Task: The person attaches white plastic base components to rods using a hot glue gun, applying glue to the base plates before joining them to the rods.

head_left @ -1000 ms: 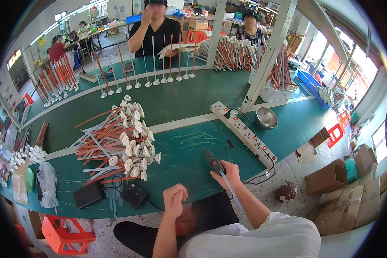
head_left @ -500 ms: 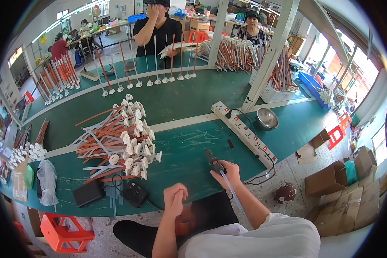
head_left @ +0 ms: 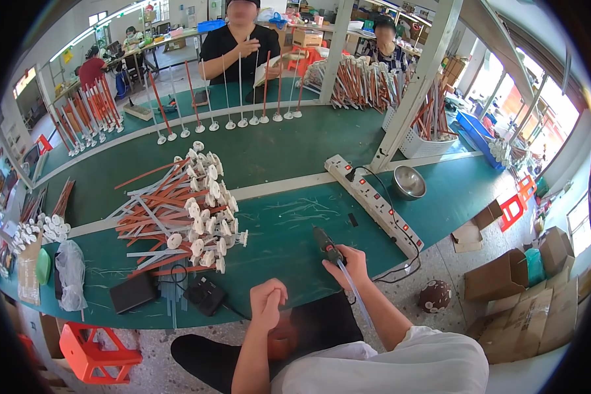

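Observation:
My right hand [head_left: 351, 266] is wrapped round a dark hot glue gun [head_left: 326, 245], its nozzle directed away from me over the table's near edge. From its back a long translucent glue stick [head_left: 354, 289] trails down past my wrist. Loosely curled into a fist, my left hand [head_left: 268, 302] is above my lap beside the edge, with nothing showing in it. Left of both hands lies a heap of orange and grey strips with white round plastic ends [head_left: 200, 210]. Thin glue strings [head_left: 302, 210] are scattered on the green tabletop [head_left: 276, 240].
A white power strip [head_left: 374, 203] and a metal bowl [head_left: 409, 182] lie right of the gun. Upright strips on round bases [head_left: 243, 122] line the far side, where a person in black [head_left: 240, 49] stands. Black boxes [head_left: 134, 293] sit near left; cardboard boxes [head_left: 496, 272] are right.
The person opposite has lowered a hand from the face to the chest and stands straighter. My hands and the glue gun stay nearly still.

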Demonstrator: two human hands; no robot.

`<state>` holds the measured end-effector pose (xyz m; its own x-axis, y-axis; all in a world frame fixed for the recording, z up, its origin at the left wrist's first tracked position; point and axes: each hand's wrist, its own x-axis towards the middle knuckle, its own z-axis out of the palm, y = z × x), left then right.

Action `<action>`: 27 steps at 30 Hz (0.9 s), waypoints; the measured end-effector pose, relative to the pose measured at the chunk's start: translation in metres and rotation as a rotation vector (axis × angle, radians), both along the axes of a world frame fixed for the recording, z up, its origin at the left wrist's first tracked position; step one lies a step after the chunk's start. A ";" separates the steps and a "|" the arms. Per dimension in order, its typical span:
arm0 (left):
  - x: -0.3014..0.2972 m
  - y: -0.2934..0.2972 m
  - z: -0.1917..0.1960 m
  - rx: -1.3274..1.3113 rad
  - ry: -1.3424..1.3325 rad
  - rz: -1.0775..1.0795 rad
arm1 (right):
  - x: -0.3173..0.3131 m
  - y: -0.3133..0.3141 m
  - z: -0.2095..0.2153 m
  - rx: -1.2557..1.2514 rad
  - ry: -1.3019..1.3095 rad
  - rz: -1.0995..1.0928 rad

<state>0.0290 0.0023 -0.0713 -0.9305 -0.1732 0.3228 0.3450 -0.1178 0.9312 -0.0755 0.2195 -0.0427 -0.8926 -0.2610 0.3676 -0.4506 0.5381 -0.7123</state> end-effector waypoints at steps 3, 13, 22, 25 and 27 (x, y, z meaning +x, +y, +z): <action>-0.001 0.000 0.001 0.003 -0.002 -0.005 | 0.000 0.000 0.001 -0.005 0.002 0.001; 0.001 0.000 0.001 -0.012 -0.027 -0.003 | 0.000 0.000 0.002 -0.007 0.000 0.009; 0.001 0.001 -0.003 0.007 -0.022 0.000 | 0.000 0.000 0.003 -0.033 0.005 0.026; 0.001 0.001 -0.003 -0.015 -0.028 -0.001 | 0.000 0.001 0.003 -0.013 -0.015 0.021; 0.001 0.001 -0.004 -0.028 -0.030 -0.003 | 0.000 0.002 0.001 -0.009 -0.025 0.018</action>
